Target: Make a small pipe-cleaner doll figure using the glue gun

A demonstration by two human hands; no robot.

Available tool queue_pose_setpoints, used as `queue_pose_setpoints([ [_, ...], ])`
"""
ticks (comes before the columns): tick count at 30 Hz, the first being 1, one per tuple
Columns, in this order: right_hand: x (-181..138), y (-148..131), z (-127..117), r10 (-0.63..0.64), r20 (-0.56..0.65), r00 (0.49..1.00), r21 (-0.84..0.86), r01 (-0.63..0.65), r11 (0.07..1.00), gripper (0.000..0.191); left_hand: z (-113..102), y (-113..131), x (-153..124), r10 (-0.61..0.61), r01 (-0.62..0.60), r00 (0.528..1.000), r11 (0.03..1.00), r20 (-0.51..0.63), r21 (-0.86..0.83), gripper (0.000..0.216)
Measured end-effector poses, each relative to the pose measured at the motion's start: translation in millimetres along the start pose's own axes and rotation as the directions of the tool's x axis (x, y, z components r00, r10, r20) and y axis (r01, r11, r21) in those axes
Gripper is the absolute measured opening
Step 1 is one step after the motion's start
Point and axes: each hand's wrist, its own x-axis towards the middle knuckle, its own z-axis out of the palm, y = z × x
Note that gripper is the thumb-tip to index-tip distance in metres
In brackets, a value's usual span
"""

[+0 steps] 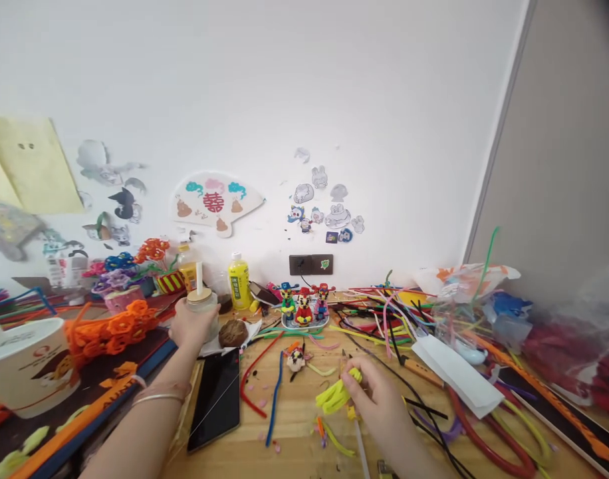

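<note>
At the left, my left hand (pixel 187 324) is wrapped round a glass cup (pixel 209 318) with a wooden lid (pixel 201 297) and a wide white straw. The cup stands or hovers near the table's back; I cannot tell which. Between the thumb and fingers of my right hand (pixel 377 389) is a folded bundle of yellow pipe cleaners (pixel 333 396), held above the wooden table. Close to the cup lies a round brown cookie (pixel 233 332) on white paper. A small pipe-cleaner figure (pixel 295 359) lies between my hands, with a red (pixel 249 382) and a blue pipe cleaner (pixel 274 399) beside it.
A black tablet (pixel 215 399) lies near my left forearm. Three colourful figurines (pixel 303 306) stand at the back, right of a yellow bottle (pixel 239 283). A large paper cup (pixel 32 366) is far left. Tangled pipe cleaners and folded white paper (pixel 457 374) cover the right side.
</note>
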Motion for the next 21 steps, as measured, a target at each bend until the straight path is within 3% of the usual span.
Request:
queue_pose_setpoints([
  [6,0,0,0,0.011,-0.001,1.000,0.008,-0.011,1.000,0.021,-23,2,3,0.049,-0.052,0.996,0.998,-0.076,-0.029,0.071],
  [9,0,-2,-1,0.036,-0.029,0.999,0.054,-0.035,0.998,0.024,-42,17,-5,0.212,-0.216,0.975,0.975,-0.073,-0.055,0.072],
  [12,0,-4,-4,0.064,-0.079,0.995,0.100,-0.056,0.993,0.028,-62,39,-36,0.421,-0.432,0.902,0.890,-0.101,-0.145,0.072],
  [13,0,-4,-5,0.061,-0.109,0.992,0.104,-0.049,0.993,0.030,-67,46,-50,0.484,-0.493,0.870,0.850,-0.095,-0.187,0.072],
  [15,1,-2,-6,0.033,-0.189,0.981,0.086,-0.017,0.996,0.031,-76,56,-84,0.641,-0.637,0.763,0.724,-0.082,-0.265,0.069],
  [17,2,0,-8,-0.006,-0.248,0.969,0.048,0.018,0.999,0.032,-82,63,-119,0.792,-0.756,0.609,0.558,-0.053,-0.344,0.066],
  [19,4,2,-9,-0.017,-0.253,0.967,0.025,0.024,0.999,0.034,-86,67,-151,0.877,-0.813,0.470,0.385,-0.102,-0.438,0.067],
  [21,5,2,-9,-0.022,-0.236,0.972,0.015,0.026,1.000,0.034,-90,68,-175,0.919,-0.820,0.374,0.264,-0.126,-0.508,0.050],
])
